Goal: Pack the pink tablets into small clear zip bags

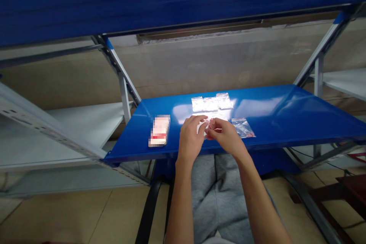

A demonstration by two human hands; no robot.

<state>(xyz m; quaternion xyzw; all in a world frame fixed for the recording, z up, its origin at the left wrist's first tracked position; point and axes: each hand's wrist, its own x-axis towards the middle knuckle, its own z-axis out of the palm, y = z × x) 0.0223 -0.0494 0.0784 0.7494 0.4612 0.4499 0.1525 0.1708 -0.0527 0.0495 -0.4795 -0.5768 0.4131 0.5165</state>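
Note:
My left hand and my right hand meet over the front part of the blue shelf. Pinched between their fingertips is a small clear plastic bag, with a hint of red near the right fingers. Glare and the fingers hide most of it, so its contents cannot be made out. Just right of my right hand lies another clear plastic bag with small red pieces at its lower corner. Behind both hands, several flat clear bags lie in a row under bright glare.
A blurred-out phone-like device rests on the shelf's left side. Overhead runs a blue upper shelf. Grey metal posts stand at the sides, with a wall behind. White shelves adjoin on the left.

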